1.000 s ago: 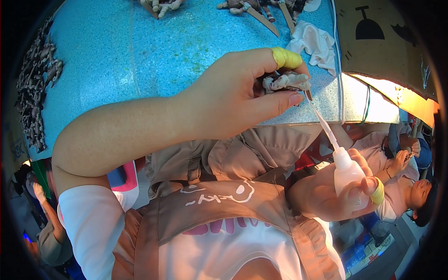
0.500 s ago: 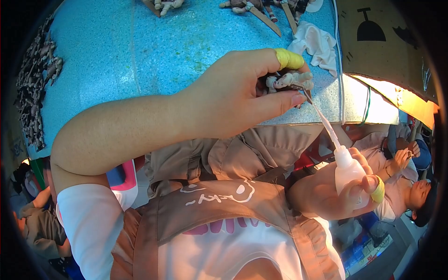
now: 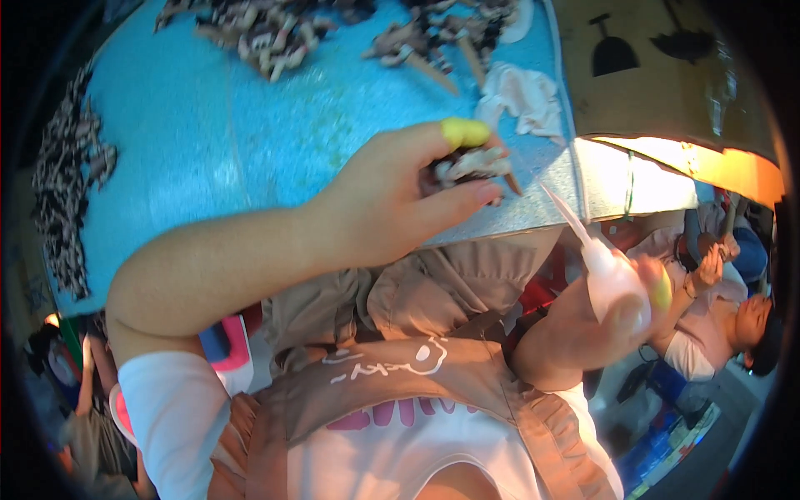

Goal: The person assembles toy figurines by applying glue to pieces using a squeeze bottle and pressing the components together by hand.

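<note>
Head view: I monitor a blue tabletop (image 3: 192,150). A pile of small figures (image 3: 68,183) lines its left edge. Left hand (image 3: 387,187): fingers closed, gripping. Right hand (image 3: 562,329): fingers wrapped around a white squeeze bottle (image 3: 608,273), nozzle (image 3: 568,215) tilted upward. White cloth (image 3: 523,102): crumpled on the tabletop, beyond the left hand. Held figure (image 3: 469,167): I locate it between left thumb and fingers, over the tabletop near its front edge, apart from the nozzle tip. Yellow finger wraps (image 3: 464,132): 1 per hand.
</note>
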A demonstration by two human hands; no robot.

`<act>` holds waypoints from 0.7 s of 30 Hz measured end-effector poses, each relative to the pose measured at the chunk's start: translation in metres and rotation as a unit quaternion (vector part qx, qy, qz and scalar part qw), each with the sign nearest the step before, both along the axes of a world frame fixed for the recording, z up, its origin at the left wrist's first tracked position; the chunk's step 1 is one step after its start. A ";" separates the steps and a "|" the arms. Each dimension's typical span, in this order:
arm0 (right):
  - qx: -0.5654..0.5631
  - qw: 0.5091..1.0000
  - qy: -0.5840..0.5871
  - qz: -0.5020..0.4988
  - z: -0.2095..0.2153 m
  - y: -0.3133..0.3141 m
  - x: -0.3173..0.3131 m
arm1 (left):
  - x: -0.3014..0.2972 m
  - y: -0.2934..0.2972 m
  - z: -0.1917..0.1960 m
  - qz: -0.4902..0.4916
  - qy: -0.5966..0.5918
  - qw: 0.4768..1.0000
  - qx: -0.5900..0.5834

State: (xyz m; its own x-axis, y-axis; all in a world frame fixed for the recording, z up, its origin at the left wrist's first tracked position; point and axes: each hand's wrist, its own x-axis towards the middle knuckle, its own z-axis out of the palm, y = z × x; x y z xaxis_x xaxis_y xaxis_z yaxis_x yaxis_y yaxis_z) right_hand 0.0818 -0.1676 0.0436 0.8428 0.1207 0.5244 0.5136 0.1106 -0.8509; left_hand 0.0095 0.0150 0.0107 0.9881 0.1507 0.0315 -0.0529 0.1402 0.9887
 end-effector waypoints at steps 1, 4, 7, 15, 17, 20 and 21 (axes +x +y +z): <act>-0.004 0.998 0.055 0.026 -0.004 -0.005 0.003 | -0.001 -0.001 -0.002 0.008 0.003 1.000 -0.019; -0.043 0.966 0.202 0.158 -0.015 -0.002 0.024 | -0.008 -0.002 -0.011 0.057 0.023 0.997 -0.037; -0.033 0.948 0.206 0.242 -0.022 0.003 0.037 | -0.009 0.000 -0.008 0.026 -0.006 0.999 -0.031; -0.267 0.957 -0.068 0.094 -0.038 0.036 0.050 | -0.014 -0.007 0.000 0.045 0.003 0.997 -0.064; -0.324 0.934 -0.149 0.025 -0.040 0.041 0.051 | -0.015 -0.006 0.000 0.042 -0.008 0.996 -0.073; -0.295 0.942 -0.156 -0.022 -0.033 0.040 0.049 | -0.014 -0.007 0.001 0.022 -0.008 0.996 -0.081; -0.295 0.942 -0.157 -0.024 -0.031 0.036 0.050 | -0.015 -0.008 0.001 0.022 0.004 0.996 -0.091</act>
